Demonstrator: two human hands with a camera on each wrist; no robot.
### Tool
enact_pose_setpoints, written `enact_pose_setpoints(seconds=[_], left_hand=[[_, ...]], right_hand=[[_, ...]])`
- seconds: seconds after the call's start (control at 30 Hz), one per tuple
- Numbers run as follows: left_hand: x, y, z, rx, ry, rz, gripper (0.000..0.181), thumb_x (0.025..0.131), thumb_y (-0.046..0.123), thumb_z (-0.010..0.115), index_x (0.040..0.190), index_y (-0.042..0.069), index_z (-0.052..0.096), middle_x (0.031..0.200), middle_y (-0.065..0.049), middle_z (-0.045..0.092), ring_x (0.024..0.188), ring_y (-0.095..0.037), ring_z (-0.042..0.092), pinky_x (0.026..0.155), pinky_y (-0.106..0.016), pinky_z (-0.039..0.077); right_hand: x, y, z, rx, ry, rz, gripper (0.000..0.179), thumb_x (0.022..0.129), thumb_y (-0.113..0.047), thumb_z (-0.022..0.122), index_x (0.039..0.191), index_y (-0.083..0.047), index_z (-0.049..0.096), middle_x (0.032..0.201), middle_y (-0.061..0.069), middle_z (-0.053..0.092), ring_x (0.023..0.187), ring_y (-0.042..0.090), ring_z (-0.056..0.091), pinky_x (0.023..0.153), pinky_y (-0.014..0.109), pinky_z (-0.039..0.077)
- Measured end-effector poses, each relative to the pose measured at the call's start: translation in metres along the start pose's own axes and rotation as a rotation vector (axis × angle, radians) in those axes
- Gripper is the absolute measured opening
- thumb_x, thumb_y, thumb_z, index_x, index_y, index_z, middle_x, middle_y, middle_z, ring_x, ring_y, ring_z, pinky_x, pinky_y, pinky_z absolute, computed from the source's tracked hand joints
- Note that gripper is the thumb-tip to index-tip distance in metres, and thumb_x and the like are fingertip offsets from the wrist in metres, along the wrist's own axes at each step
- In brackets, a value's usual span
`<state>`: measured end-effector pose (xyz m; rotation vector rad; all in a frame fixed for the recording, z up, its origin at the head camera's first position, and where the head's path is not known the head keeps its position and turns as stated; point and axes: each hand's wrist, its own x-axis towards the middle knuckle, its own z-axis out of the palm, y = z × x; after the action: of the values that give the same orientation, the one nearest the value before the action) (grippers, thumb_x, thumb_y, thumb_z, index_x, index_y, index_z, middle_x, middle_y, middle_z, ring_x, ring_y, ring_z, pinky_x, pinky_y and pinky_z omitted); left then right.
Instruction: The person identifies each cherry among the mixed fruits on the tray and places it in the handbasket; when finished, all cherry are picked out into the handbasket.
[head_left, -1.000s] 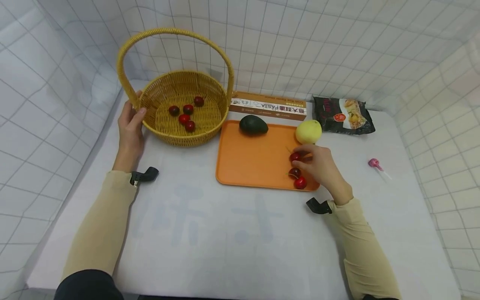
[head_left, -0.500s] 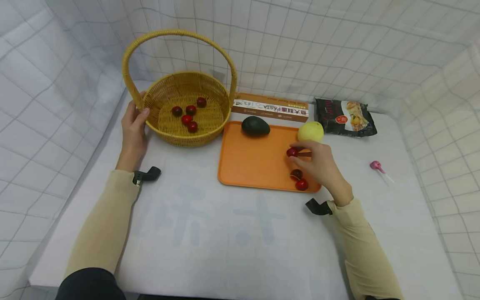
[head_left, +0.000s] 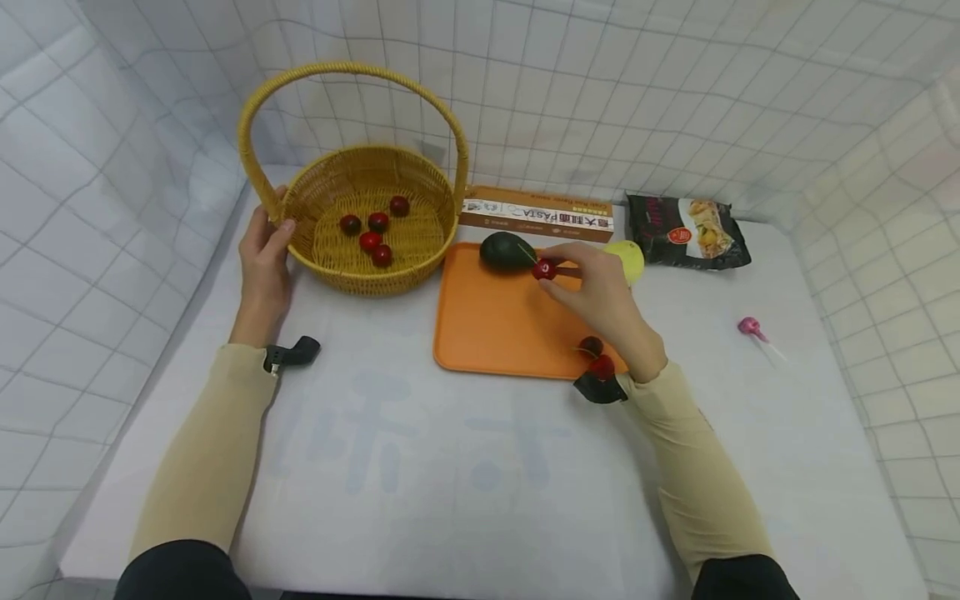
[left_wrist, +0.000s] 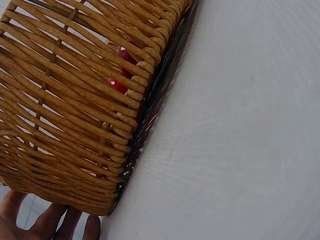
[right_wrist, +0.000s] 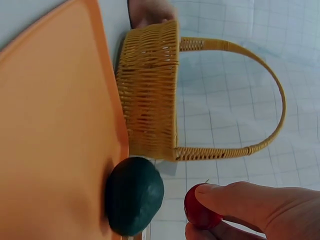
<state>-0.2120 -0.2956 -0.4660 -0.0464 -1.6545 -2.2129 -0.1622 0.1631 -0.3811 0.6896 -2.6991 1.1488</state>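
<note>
My right hand [head_left: 600, 287] pinches a red cherry [head_left: 544, 269] by its sides, stem showing, above the orange tray [head_left: 480, 333]. Beside that cherry lies a dark green avocado [head_left: 504, 252] at the tray's back edge. My left hand [head_left: 264, 262] grips the left side of a yellow wicker basket [head_left: 360, 282], thumb at the rim and fingers against its outer wall [left_wrist: 65, 100]. Inside the basket rest several cherries [head_left: 370, 241]. Two more cherries, one dark [head_left: 591, 347] and one bright red [head_left: 602, 367], lie at the tray's front right corner.
Partly behind my right hand is a yellow-green round fruit [head_left: 628, 260]. A pasta box [head_left: 536, 214] and a black food packet [head_left: 688, 232] lie along the back. To the right is a pink lollipop [head_left: 750, 327]. The basket's tall handle [head_left: 352, 68] arches over it.
My right hand has lifted the cherry from the tray's right side and carried it left and back toward the avocado. My left hand stays on the basket.
</note>
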Motion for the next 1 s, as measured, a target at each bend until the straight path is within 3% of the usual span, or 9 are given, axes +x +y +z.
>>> enact_pose_setpoints(seconds=[0.37,0.57,0.77,1.0], left_hand=[[-0.001,0.000,-0.001,-0.003,0.005,0.008,0.052,0.098,0.017,0.066,0.149,0.013,0.059,0.153,-0.012,0.055,0.141,-0.028,0.047,0.115,-0.030,0.034],[0.000,-0.001,0.000,-0.006,0.003,0.000,0.052,0.099,0.018,0.067,0.150,0.014,0.059,0.152,-0.012,0.055,0.141,-0.028,0.046,0.115,-0.029,0.033],[-0.001,-0.003,0.001,-0.022,0.009,-0.004,0.052,0.098,0.016,0.067,0.149,0.013,0.060,0.152,-0.012,0.056,0.139,-0.026,0.048,0.114,-0.030,0.034],[-0.001,-0.001,0.000,0.003,0.012,0.004,0.051,0.098,0.017,0.066,0.149,0.013,0.060,0.150,-0.013,0.057,0.135,-0.026,0.049,0.111,-0.029,0.036]], right_hand=[[0.035,-0.030,0.027,0.073,0.002,-0.030,0.038,0.092,-0.005,0.080,0.130,-0.003,0.072,0.129,0.013,0.073,0.109,0.027,0.074,0.097,0.039,0.058],[0.053,-0.043,0.049,0.124,-0.045,-0.042,0.041,0.092,-0.004,0.080,0.131,-0.001,0.070,0.128,0.014,0.072,0.110,0.028,0.076,0.095,0.033,0.059],[0.065,-0.060,0.068,0.047,-0.092,-0.119,0.039,0.095,-0.008,0.078,0.132,0.000,0.068,0.129,0.014,0.072,0.113,0.025,0.074,0.097,0.031,0.057],[0.074,-0.074,0.090,0.033,-0.123,-0.120,0.040,0.096,-0.011,0.077,0.134,0.000,0.069,0.131,0.014,0.072,0.114,0.024,0.072,0.098,0.030,0.055]])
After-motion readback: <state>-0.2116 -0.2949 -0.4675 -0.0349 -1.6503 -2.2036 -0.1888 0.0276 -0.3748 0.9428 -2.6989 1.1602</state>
